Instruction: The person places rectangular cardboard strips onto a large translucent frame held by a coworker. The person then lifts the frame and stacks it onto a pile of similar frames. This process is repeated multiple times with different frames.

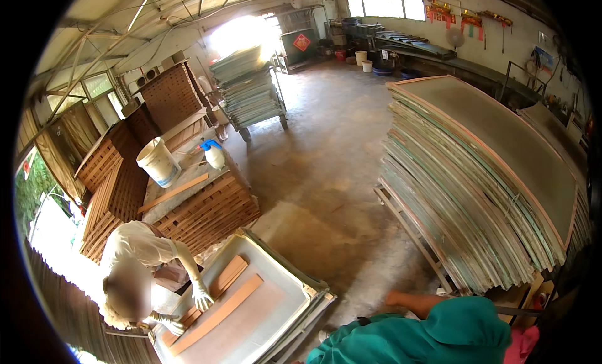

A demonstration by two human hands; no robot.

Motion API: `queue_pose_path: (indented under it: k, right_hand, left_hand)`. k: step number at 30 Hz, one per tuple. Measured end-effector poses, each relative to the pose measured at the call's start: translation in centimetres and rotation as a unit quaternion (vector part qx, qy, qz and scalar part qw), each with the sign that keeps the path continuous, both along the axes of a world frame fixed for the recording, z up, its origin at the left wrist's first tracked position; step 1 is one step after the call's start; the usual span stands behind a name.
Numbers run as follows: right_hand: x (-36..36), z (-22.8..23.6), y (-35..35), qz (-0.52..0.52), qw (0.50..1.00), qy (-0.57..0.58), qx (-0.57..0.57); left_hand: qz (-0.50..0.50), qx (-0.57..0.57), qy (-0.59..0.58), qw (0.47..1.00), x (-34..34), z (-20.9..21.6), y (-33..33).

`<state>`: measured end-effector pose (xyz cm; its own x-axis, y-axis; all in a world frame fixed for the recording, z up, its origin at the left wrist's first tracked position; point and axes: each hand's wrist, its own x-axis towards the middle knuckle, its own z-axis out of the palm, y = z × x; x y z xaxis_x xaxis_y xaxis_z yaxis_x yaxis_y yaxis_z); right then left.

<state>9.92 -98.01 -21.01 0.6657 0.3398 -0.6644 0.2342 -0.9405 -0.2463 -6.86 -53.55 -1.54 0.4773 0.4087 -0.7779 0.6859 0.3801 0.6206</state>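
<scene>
Neither of my hands shows plainly. At the lower edge is green clothing [433, 332] with part of a bare arm [414, 302]; I cannot tell whose it is, and no hand on it can be made out. At the lower left another person [141, 245], in a pale top, bends over a stack of framed mesh screens [276, 320]. That person's white-gloved hands [202, 296] rest at brown wooden strips. One long flat strip [219, 314] lies along the top screen, beside shorter strips [231, 275].
A tall stack of framed screens [451, 195] stands at right on a low support. Another stack on a cart [248, 91] stands further back. Slatted brown stacks [207, 207] at left carry a white bucket [158, 163] and a blue-topped spray bottle [213, 156]. Concrete floor [326, 144] runs between.
</scene>
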Motion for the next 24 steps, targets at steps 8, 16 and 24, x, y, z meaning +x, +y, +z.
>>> queue_pose_path:
  k: [8, 16, 24]
  right_hand:
    - [-1.0, -7.3, -4.5, -0.01, 1.0, 0.014, 0.026]
    - [-0.8, 7.2, 2.7, -0.145, 0.984, 0.098, 0.047]
    - [-2.5, 1.6, 0.8, 0.01, 0.996, -0.061, 0.07]
  left_hand:
    - [0.01, 0.102, -0.359, 0.928, 8.9, 24.3, -4.5]
    - [-0.194, 0.04, -0.811, 0.55, 5.8, 42.6, -11.8]
    - [-0.251, -0.092, -0.847, 0.46, 5.6, 46.3, -14.4]
